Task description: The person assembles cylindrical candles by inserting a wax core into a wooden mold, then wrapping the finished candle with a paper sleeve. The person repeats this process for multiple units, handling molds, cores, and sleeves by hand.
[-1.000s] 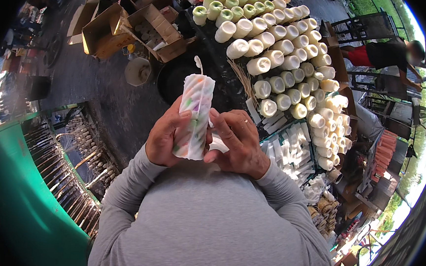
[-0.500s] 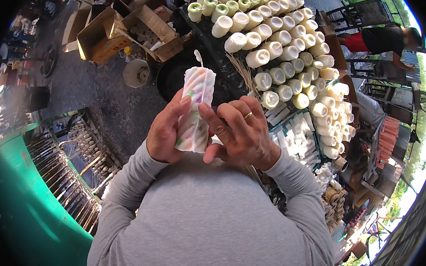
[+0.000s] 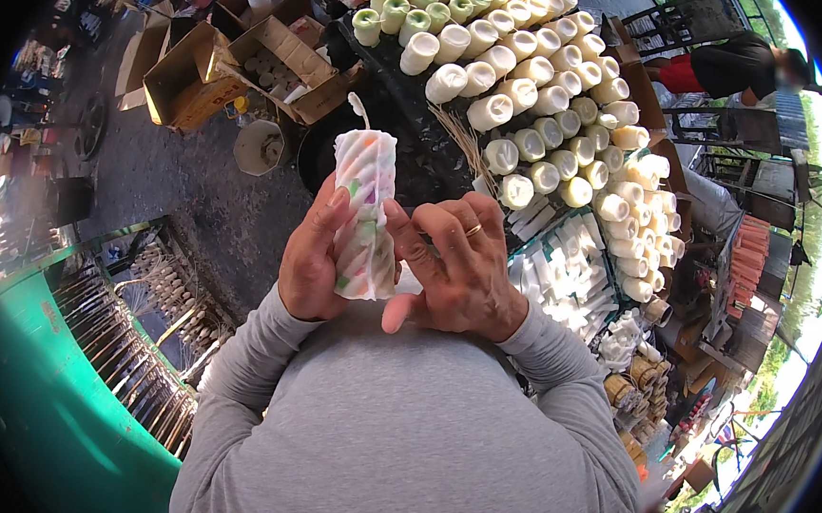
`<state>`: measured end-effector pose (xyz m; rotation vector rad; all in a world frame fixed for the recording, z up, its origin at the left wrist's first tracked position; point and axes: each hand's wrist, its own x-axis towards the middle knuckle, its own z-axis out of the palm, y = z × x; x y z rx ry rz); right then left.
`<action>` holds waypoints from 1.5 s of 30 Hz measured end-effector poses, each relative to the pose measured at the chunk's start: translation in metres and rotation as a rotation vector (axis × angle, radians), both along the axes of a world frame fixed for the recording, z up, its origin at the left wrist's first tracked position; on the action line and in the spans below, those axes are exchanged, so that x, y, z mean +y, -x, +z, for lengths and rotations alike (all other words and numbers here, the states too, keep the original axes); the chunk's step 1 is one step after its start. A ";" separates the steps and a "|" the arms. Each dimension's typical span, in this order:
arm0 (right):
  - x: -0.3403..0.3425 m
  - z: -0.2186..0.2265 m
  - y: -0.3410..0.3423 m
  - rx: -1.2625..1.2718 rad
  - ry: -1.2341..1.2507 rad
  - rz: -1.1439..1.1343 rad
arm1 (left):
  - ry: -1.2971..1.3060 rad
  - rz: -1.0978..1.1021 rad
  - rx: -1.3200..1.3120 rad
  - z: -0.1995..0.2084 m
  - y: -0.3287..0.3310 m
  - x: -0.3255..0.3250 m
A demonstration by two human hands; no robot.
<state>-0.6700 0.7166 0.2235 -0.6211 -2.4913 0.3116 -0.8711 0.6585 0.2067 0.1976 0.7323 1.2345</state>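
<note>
Presumably, the leftmost risk is a drop: the left hand point(image 3: 314, 259) seems to bear the candle point(image 3: 363, 234) alone, so a loosened thumb could let it slide toward the floor point(image 3: 201, 199) or the bucket point(image 3: 259, 147). Squeezing too hard could be as bad, denting the twisted ridges if the wax is soft. The wick point(image 3: 358, 110), bent over at its tip above the candle, could snag or pull askew if something brushes it. Farther right, a nail of the right hand point(image 3: 462, 270) could nick the candle's edge, or a firm push from that side could tip it out of its hold. A careless reach past there might also knock the white cylinders point(image 3: 536, 70), though they stand well apart from the hand.

As for the fingers, those of the left hand are closed on the candle, the thumb lying along its front left face and the others mostly hidden behind. The candle is nearly upright in the view, in front of the shirt point(image 3: 400, 418). The right hand's fingers are apart: the index reaches the candle's right edge, seemingly touching it, the thumb sticks out lower down, clear of it, and the rest curl loosely, gripping nothing visible.
</note>
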 end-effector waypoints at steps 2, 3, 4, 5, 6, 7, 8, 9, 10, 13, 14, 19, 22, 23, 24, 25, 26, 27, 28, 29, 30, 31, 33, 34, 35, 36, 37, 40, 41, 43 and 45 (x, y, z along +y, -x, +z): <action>-0.003 0.004 0.003 -0.068 -0.026 -0.012 | -0.032 0.067 0.138 -0.001 -0.007 0.001; -0.004 0.005 0.004 -0.088 -0.032 -0.024 | -0.057 0.091 0.221 -0.002 -0.009 0.002; -0.005 0.006 0.005 -0.108 -0.049 -0.024 | -0.060 0.098 0.220 -0.002 -0.011 0.002; -0.005 0.007 0.005 -0.128 -0.065 -0.024 | -0.073 0.096 0.221 -0.003 -0.012 0.002; -0.005 0.007 0.004 -0.164 -0.084 -0.022 | -0.088 0.096 0.221 -0.003 -0.012 0.002; -0.005 0.007 0.003 -0.173 -0.084 -0.008 | -0.080 0.088 0.226 -0.003 -0.012 0.002; -0.004 0.008 0.001 -0.119 -0.082 -0.012 | -0.073 0.080 0.231 -0.003 -0.011 0.003; -0.004 0.009 -0.002 -0.109 -0.058 -0.006 | -0.061 0.076 0.243 -0.003 -0.009 0.004; -0.003 0.009 -0.005 -0.086 -0.045 -0.001 | -0.085 0.070 0.213 -0.002 -0.008 0.005; -0.001 0.009 -0.009 0.122 0.119 -0.053 | -0.125 0.055 0.198 0.001 -0.006 0.005; -0.001 0.008 -0.009 0.131 0.197 -0.043 | -0.129 0.046 0.231 0.001 -0.006 0.004; 0.005 -0.002 -0.003 0.220 0.503 0.057 | -0.095 0.017 0.151 -0.001 -0.005 0.007; 0.009 -0.011 -0.001 0.235 0.426 0.102 | -0.020 0.092 0.132 -0.004 -0.006 0.008; 0.010 -0.014 0.000 0.233 0.397 0.102 | -0.011 0.090 0.111 -0.005 -0.005 0.008; 0.011 -0.016 0.000 0.234 0.354 0.102 | -0.015 0.080 0.089 -0.005 -0.005 0.008; 0.011 -0.018 0.001 0.272 0.374 0.110 | 0.016 0.073 0.096 -0.005 -0.005 0.008; 0.012 -0.018 0.002 0.312 0.381 0.120 | -0.024 0.077 0.083 -0.005 -0.004 0.008; 0.012 -0.019 0.002 0.337 0.408 0.120 | -0.030 0.086 0.099 -0.004 -0.005 0.008; 0.012 -0.018 0.002 0.409 0.513 0.118 | -0.057 0.081 0.112 -0.003 -0.004 0.008; 0.011 -0.017 0.002 0.466 0.642 0.106 | -0.061 0.078 0.141 -0.001 -0.004 0.008; 0.011 -0.016 0.002 0.544 0.742 0.118 | -0.086 0.060 0.167 0.001 -0.002 0.008; 0.011 -0.014 0.001 0.478 0.651 0.072 | -0.084 0.056 0.208 0.003 -0.002 0.008; 0.013 -0.011 0.000 0.349 0.451 0.066 | -0.101 0.077 0.374 0.005 -0.004 0.009; 0.015 -0.011 0.000 0.293 0.356 0.058 | -0.113 0.088 0.463 0.006 -0.005 0.010; 0.015 -0.010 0.001 0.248 0.309 0.075 | -0.115 0.099 0.485 0.007 -0.006 0.011; 0.016 -0.011 0.002 0.241 0.329 0.076 | -0.134 0.106 0.507 0.007 -0.007 0.011; 0.017 -0.011 0.004 0.234 0.348 0.078 | -0.153 0.114 0.529 0.007 -0.008 0.012; 0.017 -0.014 0.008 0.219 0.409 0.148 | -0.146 0.162 0.603 0.007 -0.008 0.014; 0.016 -0.014 0.008 0.220 0.443 0.162 | -0.148 0.149 0.580 0.006 -0.007 0.014; 0.015 -0.014 0.009 0.443 0.740 0.193 | -0.153 0.132 0.512 0.006 -0.004 0.016; 0.015 -0.013 0.010 0.569 0.846 0.158 | -0.175 0.126 0.508 0.007 -0.003 0.015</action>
